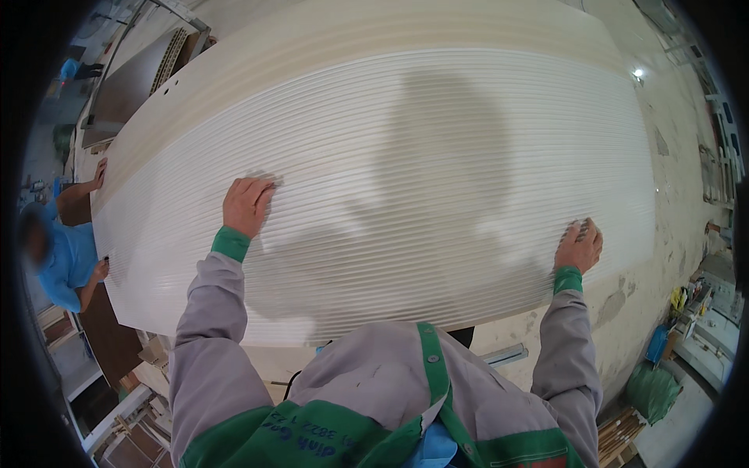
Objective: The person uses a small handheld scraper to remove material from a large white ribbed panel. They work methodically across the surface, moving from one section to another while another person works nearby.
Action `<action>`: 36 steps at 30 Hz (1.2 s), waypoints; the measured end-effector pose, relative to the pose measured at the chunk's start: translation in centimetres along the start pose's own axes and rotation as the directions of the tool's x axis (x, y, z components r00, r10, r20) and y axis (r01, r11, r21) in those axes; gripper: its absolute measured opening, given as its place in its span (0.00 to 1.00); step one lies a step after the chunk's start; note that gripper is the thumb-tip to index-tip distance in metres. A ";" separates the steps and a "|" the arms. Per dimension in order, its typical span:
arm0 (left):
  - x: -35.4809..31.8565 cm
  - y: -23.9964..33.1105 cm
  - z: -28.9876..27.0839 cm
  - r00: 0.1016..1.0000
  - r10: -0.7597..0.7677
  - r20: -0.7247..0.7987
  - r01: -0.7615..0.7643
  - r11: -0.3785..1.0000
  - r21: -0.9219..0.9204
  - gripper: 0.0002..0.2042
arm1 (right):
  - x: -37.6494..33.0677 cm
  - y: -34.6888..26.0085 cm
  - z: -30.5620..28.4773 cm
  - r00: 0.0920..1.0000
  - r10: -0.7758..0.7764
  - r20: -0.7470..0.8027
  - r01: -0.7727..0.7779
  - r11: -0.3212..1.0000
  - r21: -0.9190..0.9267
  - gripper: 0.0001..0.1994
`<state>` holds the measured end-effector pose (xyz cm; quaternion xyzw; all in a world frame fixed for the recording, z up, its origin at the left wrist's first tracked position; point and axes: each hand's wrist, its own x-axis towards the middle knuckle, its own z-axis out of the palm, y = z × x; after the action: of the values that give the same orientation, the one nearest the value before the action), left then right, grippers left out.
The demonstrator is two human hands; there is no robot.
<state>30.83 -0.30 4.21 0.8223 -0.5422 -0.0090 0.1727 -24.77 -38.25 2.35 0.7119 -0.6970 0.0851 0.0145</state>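
Note:
A large white door-like panel [328, 226] with many fine parallel grooves lies in front of me. On its left part, my left hand [248, 206] rests with the fingers bent and pressed together; a small greyish bit shows at the fingertips, too small to name. Farther right, close to the panel's right end, my right hand [579, 246] is curled down against the grooves. Whatever may be under its fingers is hidden. Both arms are spread wide, and my shadow falls across the middle of the panel.
A co-worker in a blue shirt [66, 253] stands at the panel's left end, both hands by its edge. Dark boards [136, 78] lean at the far left. A green bag [652, 392] and wooden strips [622, 434] sit at the lower right.

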 end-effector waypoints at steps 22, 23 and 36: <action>23.8 33.3 16.1 0.953 0.291 0.081 -0.268 0.938 -0.221 0.08 | 1.1 0.9 1.5 0.999 -0.030 -0.017 0.030 0.999 -0.011 0.25; 25.8 36.7 17.5 0.953 0.276 0.126 -0.245 0.945 -0.214 0.09 | 1.2 0.8 1.4 0.999 -0.020 -0.025 0.020 1.000 0.021 0.25; 28.8 39.4 20.7 0.898 0.439 0.016 -0.425 0.878 -0.221 0.10 | 1.2 0.3 0.1 0.997 -0.004 -0.082 0.020 0.979 0.203 0.25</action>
<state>3.49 -45.65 1.30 0.6565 -0.7133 -0.0549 0.2392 -24.99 -39.42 2.34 0.7097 -0.6791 0.1850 -0.0295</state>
